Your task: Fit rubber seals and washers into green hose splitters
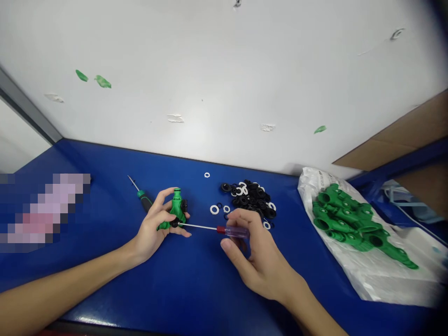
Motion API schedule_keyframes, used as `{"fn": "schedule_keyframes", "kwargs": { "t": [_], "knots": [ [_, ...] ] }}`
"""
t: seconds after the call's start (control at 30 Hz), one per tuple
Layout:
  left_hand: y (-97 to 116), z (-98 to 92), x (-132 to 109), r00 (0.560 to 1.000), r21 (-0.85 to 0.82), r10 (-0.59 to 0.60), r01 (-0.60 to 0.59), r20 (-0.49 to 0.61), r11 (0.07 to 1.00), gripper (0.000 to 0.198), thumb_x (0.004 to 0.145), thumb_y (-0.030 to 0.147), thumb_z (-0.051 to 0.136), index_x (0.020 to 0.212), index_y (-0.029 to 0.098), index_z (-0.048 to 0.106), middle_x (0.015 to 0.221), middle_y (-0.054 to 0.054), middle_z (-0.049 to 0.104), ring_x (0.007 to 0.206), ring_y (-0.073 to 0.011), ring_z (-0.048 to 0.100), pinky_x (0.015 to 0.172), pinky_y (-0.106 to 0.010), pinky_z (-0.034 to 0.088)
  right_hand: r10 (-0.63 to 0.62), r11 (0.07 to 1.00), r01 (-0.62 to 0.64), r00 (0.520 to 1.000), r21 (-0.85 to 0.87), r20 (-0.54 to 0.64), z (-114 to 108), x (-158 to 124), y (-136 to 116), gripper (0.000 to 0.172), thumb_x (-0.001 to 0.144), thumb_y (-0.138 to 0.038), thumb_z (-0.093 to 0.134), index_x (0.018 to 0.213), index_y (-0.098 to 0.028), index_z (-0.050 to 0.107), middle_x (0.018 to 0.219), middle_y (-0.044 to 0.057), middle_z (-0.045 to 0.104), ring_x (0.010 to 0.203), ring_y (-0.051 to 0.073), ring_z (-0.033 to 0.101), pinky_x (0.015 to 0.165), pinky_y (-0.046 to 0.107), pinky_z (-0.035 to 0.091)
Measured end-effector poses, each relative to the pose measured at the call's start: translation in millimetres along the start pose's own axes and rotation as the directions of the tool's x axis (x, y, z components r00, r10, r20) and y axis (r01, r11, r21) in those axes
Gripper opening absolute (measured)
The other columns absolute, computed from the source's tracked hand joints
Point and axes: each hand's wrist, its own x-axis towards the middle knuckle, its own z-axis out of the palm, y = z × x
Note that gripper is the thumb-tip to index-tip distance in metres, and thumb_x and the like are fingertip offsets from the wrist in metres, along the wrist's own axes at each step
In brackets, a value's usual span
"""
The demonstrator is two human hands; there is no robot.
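- Fitting (178, 210): one, green with black parts, branched. Lies between the thumb and fingers of the left hand, narrow end pointing to the worktop's back edge.
- Left hand (149, 231): one. Thumb on the near side of the fitting, fingers curled behind and beneath it; grasp narrow, fitting held.
- Purple driver (238, 232): one, red collar, thin shaft. Shaft points left, tip at the black part low on the fitting; whether it is seated cannot be told.
- Right hand (261, 256): one. Fingers curled round the driver's handle, thumb just below; whether the thumb touches cannot be told.
- Green driver (145, 200): one, black-and-green handle, just beside the left hand, which hides its end; blade towards the back left corner.
- Ring pile (250, 200): one, black and white pieces overlapping, beyond the right hand; number cannot be told.
- White ring (209, 176): one, apart from the pile, near the back edge.
- Bag (392, 284): one, white, along the right side.
- Heaped fittings (345, 219): several, green, on the bag; overlap prevents a count.
- Worktop (196, 289): one, blue. Its surface shows from both hands to the front edge; back edge meets the panel (210, 70), well beyond the hands.
- Green flecks (102, 81): three, on the panel.
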Motion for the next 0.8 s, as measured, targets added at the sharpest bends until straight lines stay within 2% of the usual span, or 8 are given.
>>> {"fn": "schedule_keyframes", "kwargs": {
  "t": [0.1, 0.17, 0.23, 0.37, 0.43, 0.57, 0.7, 0.8],
  "knots": [
    [0.5, 0.4, 0.0, 1.000, 0.012, 0.002, -0.002, 0.004, 1.000, 0.059, 0.069, 0.016, 0.057, 0.126, 0.025, 0.043, 0.089, -0.003, 0.061, 0.090, -0.0260, 0.061, 0.062, -0.041, 0.062, -0.003, 0.999, 0.003, 1.000, 0.038, 0.003, -0.9, 0.4, 1.6, 0.012, 0.095, -0.025, 0.053, 0.107, -0.021, 0.050, 0.086, 0.004, 0.070, 0.067, 0.014, 0.066, 0.061, 0.024, 0.051],
    [0.8, 0.6, -0.2, 1.000, 0.021, 0.005, -0.005, 0.012, 1.000, 0.060, 0.069, 0.016, 0.057, 0.126, 0.026, 0.043, 0.091, -0.004, 0.061, 0.092, -0.0260, 0.060, 0.063, -0.041, 0.062, -0.052, 0.999, 0.052, 0.998, -0.002, -0.033, -0.6, 1.0, 1.7, 0.006, 0.096, -0.027, 0.053, 0.096, -0.021, 0.055, 0.077, 0.001, 0.069, 0.061, 0.013, 0.064, 0.058, 0.023, 0.048],
    [1.3, 1.0, -0.5, 1.000, 0.022, 0.007, -0.007, 0.009, 1.000, 0.060, 0.069, 0.016, 0.057, 0.127, 0.026, 0.043, 0.091, -0.004, 0.061, 0.091, -0.0257, 0.060, 0.063, -0.041, 0.062, -0.055, 0.996, 0.052, 0.998, -0.069, -0.033, -1.1, 1.9, 0.2, 0.014, 0.098, -0.030, 0.050, 0.090, -0.020, 0.055, 0.067, 0.000, 0.066, 0.052, 0.013, 0.060, 0.052, 0.024, 0.045],
    [2.7, 2.2, 0.0, 1.000, 0.015, 0.003, -0.002, -0.030, 1.000, 0.059, 0.068, 0.016, 0.055, 0.126, 0.024, 0.043, 0.086, -0.003, 0.061, 0.087, -0.0252, 0.061, 0.062, -0.041, 0.061, 0.053, 0.998, -0.050, 0.995, -0.043, 0.080, -3.7, 2.4, -4.1, 0.011, 0.097, -0.028, 0.046, 0.103, -0.020, 0.049, 0.066, -0.003, 0.062, 0.047, 0.013, 0.055, 0.048, 0.025, 0.044],
    [2.8, 2.3, 0.2, 1.000, 0.016, -0.001, 0.001, -0.029, 1.000, 0.059, 0.068, 0.015, 0.056, 0.125, 0.025, 0.043, 0.086, -0.003, 0.061, 0.088, -0.0255, 0.061, 0.062, -0.041, 0.062, 0.034, 0.999, -0.035, 0.997, 0.019, 0.063, -2.4, 1.5, -4.4, 0.007, 0.096, -0.026, 0.050, 0.101, -0.022, 0.050, 0.070, -0.002, 0.065, 0.051, 0.013, 0.059, 0.050, 0.024, 0.046],
    [2.3, 1.6, 0.2, 1.000, 0.018, 0.003, -0.003, -0.014, 1.000, 0.061, 0.068, 0.015, 0.058, 0.126, 0.025, 0.043, 0.088, -0.003, 0.061, 0.091, -0.0259, 0.060, 0.062, -0.041, 0.062, -0.032, 0.999, 0.034, 0.997, 0.028, -0.077, 3.2, -0.8, -4.0, 0.005, 0.097, -0.027, 0.053, 0.098, -0.023, 0.054, 0.078, 0.001, 0.072, 0.058, 0.014, 0.067, 0.055, 0.023, 0.050],
    [3.6, 1.3, 1.9, 0.999, 0.012, 0.008, -0.008, -0.036, 1.000, 0.058, 0.069, 0.015, 0.055, 0.126, 0.024, 0.042, 0.086, -0.004, 0.061, 0.087, -0.0254, 0.061, 0.062, -0.041, 0.062, 0.047, 0.999, -0.047, 0.999, -0.008, 0.021, 2.3, -2.3, -5.8, 0.026, 0.096, -0.027, 0.050, 0.119, -0.020, 0.043, 0.087, 0.005, 0.070, 0.067, 0.018, 0.068, 0.058, 0.027, 0.054],
    [4.4, 1.9, 2.6, 1.000, 0.016, 0.006, -0.005, -0.028, 1.000, 0.059, 0.069, 0.015, 0.055, 0.126, 0.023, 0.042, 0.086, -0.004, 0.061, 0.088, -0.0255, 0.061, 0.062, -0.042, 0.062, 0.045, 0.997, -0.047, 0.998, 0.061, 0.034, 1.6, -2.3, -4.6, 0.015, 0.096, -0.023, 0.051, 0.110, -0.022, 0.048, 0.094, 0.006, 0.069, 0.079, 0.017, 0.070, 0.069, 0.027, 0.056]
  ]
}}
